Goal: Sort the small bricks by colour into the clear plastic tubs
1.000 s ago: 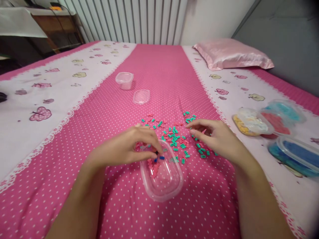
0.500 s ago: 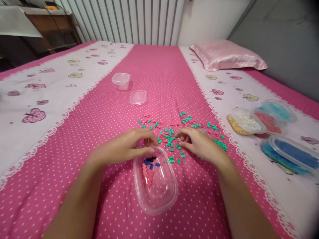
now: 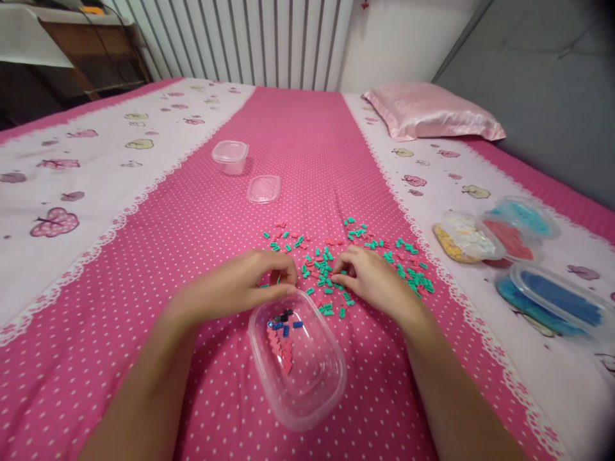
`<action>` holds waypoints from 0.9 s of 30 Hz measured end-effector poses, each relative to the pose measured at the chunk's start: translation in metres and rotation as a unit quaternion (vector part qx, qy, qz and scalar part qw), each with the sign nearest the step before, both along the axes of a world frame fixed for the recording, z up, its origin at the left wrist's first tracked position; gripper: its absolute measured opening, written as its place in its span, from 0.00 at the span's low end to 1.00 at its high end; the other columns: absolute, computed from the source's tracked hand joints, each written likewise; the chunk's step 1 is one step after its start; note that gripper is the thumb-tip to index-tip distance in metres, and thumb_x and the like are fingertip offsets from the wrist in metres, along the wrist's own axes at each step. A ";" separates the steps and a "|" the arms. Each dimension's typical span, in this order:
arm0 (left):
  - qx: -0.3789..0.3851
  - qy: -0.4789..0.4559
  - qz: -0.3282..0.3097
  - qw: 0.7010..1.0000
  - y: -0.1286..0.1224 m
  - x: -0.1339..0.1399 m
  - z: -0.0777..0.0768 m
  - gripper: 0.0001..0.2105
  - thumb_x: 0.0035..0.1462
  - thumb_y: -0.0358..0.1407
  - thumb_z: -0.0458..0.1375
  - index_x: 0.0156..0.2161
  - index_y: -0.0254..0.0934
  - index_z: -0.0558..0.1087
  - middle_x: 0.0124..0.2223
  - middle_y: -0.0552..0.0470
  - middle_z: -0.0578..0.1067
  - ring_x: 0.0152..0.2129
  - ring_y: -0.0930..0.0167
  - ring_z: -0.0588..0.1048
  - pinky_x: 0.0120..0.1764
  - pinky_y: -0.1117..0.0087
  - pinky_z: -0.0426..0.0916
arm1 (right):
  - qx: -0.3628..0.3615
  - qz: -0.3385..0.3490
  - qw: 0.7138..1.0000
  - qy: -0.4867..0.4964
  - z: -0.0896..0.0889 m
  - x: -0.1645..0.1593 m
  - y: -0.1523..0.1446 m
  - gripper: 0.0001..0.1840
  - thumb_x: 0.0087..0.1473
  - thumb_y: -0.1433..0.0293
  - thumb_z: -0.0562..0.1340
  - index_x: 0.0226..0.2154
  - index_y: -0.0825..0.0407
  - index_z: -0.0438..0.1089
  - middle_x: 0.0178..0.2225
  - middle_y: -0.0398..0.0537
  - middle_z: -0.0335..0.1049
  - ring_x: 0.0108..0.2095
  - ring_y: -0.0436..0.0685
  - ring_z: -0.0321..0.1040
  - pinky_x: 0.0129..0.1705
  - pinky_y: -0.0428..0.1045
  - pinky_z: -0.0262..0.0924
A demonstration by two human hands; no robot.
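Small red and green plastic pieces [image 3: 323,267] lie scattered on the bedspread. My right hand [image 3: 368,272] is at the pile's near right part, thumb and fingers pinched; whatever is between the tips is hidden. My left hand [image 3: 254,278] is left of the pile, its fingers curled to the thumb by the far rim of a clear plastic container [image 3: 312,378]. I cannot make out what that pinch holds. Inside the container lie joined red pieces [image 3: 283,352], a few blue pieces [image 3: 286,330] and black pieces [image 3: 284,315].
Farther off are a clear lidded tub [image 3: 230,159] and a loose clear lid [image 3: 264,189]. At the right stand containers of yellow and white pieces [image 3: 466,238], red pieces [image 3: 512,240], light blue pieces [image 3: 523,216] and dark blue pieces [image 3: 560,298]. A pink pillow [image 3: 432,110] lies behind.
The clear container has shifted slightly toward me, away from my left thumb, and the pieces in it have shifted with it. Both hands stay nearly in place; the view has moved a little.
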State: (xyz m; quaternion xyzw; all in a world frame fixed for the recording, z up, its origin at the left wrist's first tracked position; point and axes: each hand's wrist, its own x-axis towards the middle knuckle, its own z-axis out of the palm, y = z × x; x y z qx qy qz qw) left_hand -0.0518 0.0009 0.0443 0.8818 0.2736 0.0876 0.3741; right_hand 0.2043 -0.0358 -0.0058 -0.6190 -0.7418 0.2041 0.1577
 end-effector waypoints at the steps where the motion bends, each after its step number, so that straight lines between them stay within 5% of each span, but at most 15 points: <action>1: 0.008 -0.002 0.001 1.000 0.000 0.001 0.000 0.12 0.66 0.42 0.56 0.35 0.35 0.74 0.32 0.55 0.75 0.27 0.76 0.70 0.31 0.75 0.62 | 0.003 0.002 1.000 -0.005 -0.001 -0.001 0.000 0.04 0.58 0.69 0.66 0.31 0.50 0.75 0.37 0.48 0.73 0.37 0.55 0.69 0.39 0.50 0.60; 5: 0.026 -0.006 0.002 1.000 0.000 0.002 0.001 0.11 0.66 0.40 0.55 0.36 0.35 0.74 0.33 0.55 0.75 0.27 0.75 0.70 0.32 0.75 0.62 | 0.026 0.029 0.999 0.003 -0.001 0.000 0.002 0.03 0.58 0.71 0.66 0.31 0.50 0.75 0.37 0.48 0.72 0.38 0.55 0.69 0.40 0.50 0.59; 12: 0.056 -0.041 0.019 0.997 -0.001 0.000 0.003 0.09 0.64 0.41 0.58 0.38 0.36 0.74 0.34 0.55 0.76 0.29 0.75 0.71 0.33 0.74 0.64 | -0.010 0.023 0.994 0.108 0.016 -0.006 -0.004 0.03 0.54 0.72 0.65 0.29 0.51 0.75 0.24 0.41 0.72 0.25 0.50 0.66 0.29 0.47 0.57; 17: 0.080 -0.109 0.010 0.991 -0.003 0.002 0.004 0.14 0.54 0.43 0.68 0.40 0.37 0.74 0.35 0.56 0.77 0.31 0.75 0.73 0.35 0.75 0.66 | -0.047 0.069 0.958 0.273 0.029 -0.024 -0.017 0.04 0.52 0.68 0.67 0.29 0.51 0.75 0.24 0.40 0.71 0.25 0.48 0.65 0.28 0.45 0.58; 27: 0.089 -0.165 -0.045 0.981 -0.005 0.002 0.005 0.04 0.57 0.33 0.66 0.37 0.36 0.76 0.34 0.55 0.79 0.31 0.76 0.75 0.36 0.77 0.68 | -0.078 0.092 0.909 0.399 0.029 -0.043 -0.026 0.04 0.50 0.71 0.69 0.29 0.51 0.73 0.26 0.40 0.73 0.27 0.47 0.70 0.31 0.44 0.65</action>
